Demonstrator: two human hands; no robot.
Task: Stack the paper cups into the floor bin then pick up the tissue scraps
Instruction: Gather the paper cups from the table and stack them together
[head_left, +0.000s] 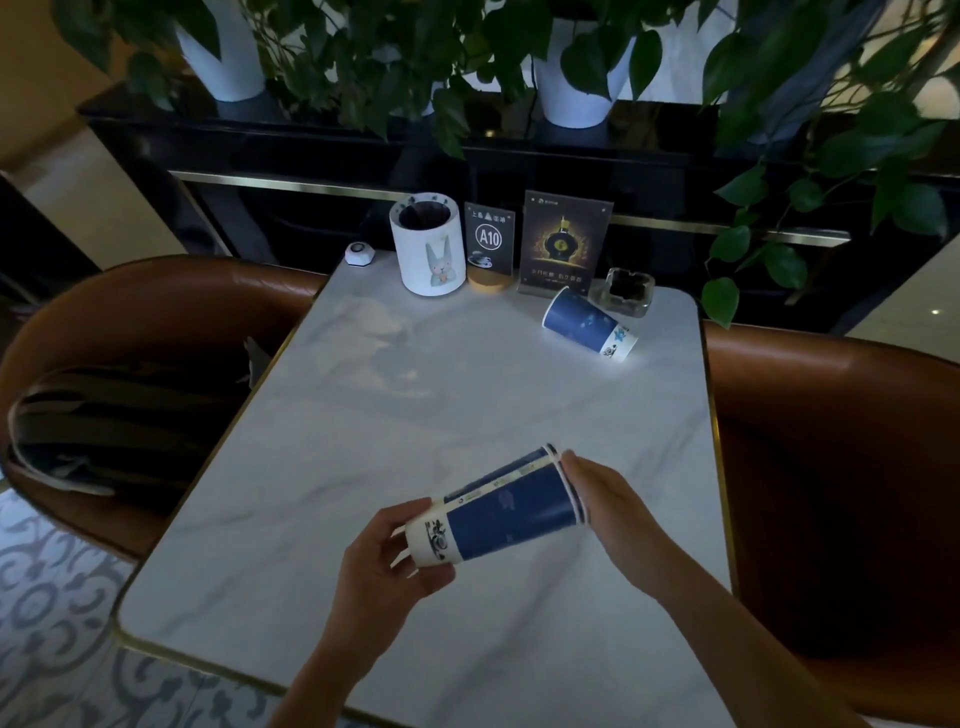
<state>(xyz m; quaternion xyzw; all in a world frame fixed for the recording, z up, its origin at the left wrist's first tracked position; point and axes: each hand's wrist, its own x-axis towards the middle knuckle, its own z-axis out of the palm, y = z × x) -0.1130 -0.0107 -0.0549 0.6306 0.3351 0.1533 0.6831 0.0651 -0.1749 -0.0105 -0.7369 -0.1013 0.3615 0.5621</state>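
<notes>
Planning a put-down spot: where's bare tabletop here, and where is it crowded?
Free: the wide middle of the white marble table, between the held blue paper cups and the back row, and the left edge. Crowded: the far edge, with the white rabbit-print holder, A10 sign, bottle advert stand, glass ashtray and a tipped blue cup.

A single wide head view looks forward and steeply down from close above the near edge of the desk (415, 395), facing the plant-lined black cabinet (649, 171) beyond.
</notes>
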